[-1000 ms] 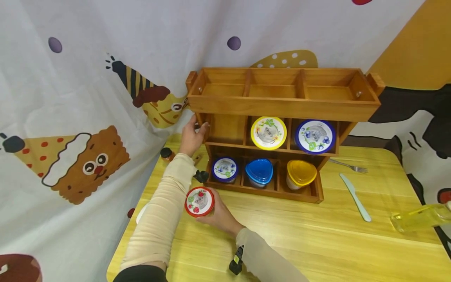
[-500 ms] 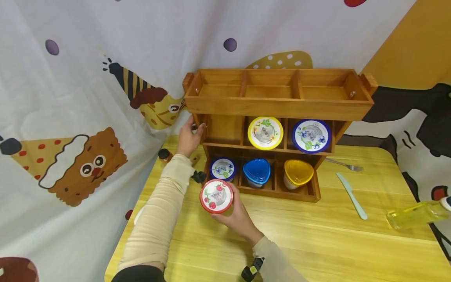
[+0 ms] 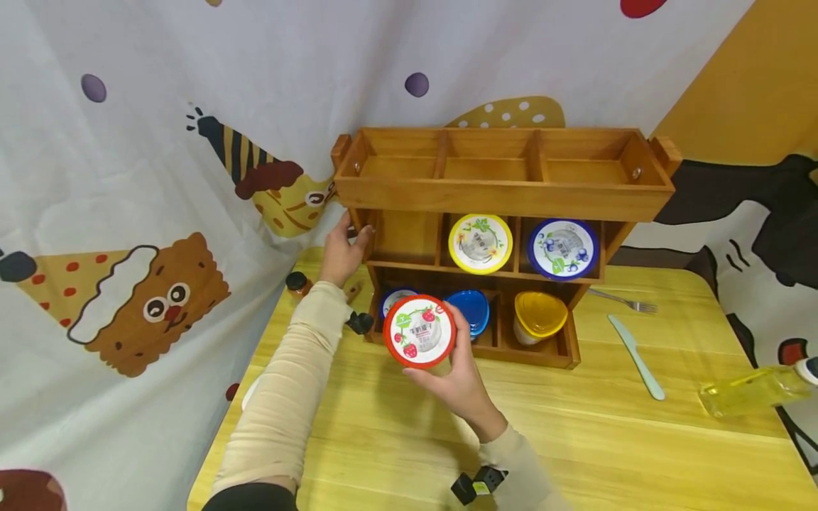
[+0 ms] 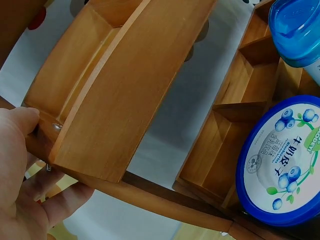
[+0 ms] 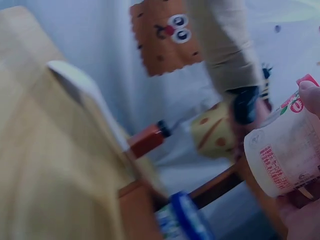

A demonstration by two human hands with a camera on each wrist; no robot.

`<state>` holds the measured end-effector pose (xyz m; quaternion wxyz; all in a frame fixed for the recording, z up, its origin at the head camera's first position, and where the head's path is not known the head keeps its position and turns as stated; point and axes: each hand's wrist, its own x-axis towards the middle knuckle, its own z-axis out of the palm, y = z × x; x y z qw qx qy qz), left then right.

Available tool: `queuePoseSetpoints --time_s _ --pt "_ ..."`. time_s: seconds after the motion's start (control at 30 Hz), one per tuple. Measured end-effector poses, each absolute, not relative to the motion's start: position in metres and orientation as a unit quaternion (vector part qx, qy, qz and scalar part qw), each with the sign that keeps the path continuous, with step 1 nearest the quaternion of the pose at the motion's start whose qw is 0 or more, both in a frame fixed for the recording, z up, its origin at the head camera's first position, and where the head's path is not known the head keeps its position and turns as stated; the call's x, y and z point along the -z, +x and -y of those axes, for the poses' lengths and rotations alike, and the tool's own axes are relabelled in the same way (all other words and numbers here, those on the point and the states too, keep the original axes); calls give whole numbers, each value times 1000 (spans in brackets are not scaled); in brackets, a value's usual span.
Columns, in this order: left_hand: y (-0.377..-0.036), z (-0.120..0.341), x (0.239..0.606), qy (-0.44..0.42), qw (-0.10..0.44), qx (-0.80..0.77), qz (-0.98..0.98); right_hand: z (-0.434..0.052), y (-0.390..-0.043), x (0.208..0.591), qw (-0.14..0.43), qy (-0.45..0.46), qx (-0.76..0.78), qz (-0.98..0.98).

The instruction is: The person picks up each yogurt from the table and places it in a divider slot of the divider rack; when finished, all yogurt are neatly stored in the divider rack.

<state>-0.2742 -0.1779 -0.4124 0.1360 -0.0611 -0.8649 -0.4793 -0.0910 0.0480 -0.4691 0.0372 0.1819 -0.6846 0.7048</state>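
Note:
My right hand holds a strawberry yogurt cup by its side, its red-rimmed top facing up toward the head camera. In the head view this cup overlaps the lower tier of a three-tier wooden shelf, partly covering a blueberry yogurt cup and a blue-lidded cup. The right wrist view shows the held cup's pale side between thumb and fingers. At the shelf's left side, my left hand grips the wooden upright, thumb and fingers on either side.
A yellow-rimmed cup and a larger blueberry cup sit in the middle tier, whose left compartment is bare. Below is a yellow-lidded cup. A fork, a pale green knife and an oil bottle lie rightward; a small black-capped bottle stands left.
My right hand has carried the strawberry yogurt cup rightward and up from beside the left forearm to in front of the lower tier. The left hand keeps its grip on the shelf.

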Motion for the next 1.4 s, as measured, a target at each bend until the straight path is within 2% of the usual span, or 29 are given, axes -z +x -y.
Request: queuePoseSetpoints --time_s 0.23,0.4,0.63,0.87,1.07,1.4 --pt "-273 180 411 -65 143 478 864 -42 -121 426 73 197 -691 692" --pt "-273 178 413 -68 146 478 863 -33 -146 408 84 202 -673 706" --pt "-274 178 415 -109 179 483 850 -16 -179 405 136 231 -620 738" --pt "-273 180 415 -100 165 480 856 -4 -202 414 187 228 -568 768" --pt "-274 178 416 -96 164 475 859 2 -212 419 196 203 -552 785" --pt "-274 178 417 -79 162 476 861 10 -217 413 172 162 -538 809"
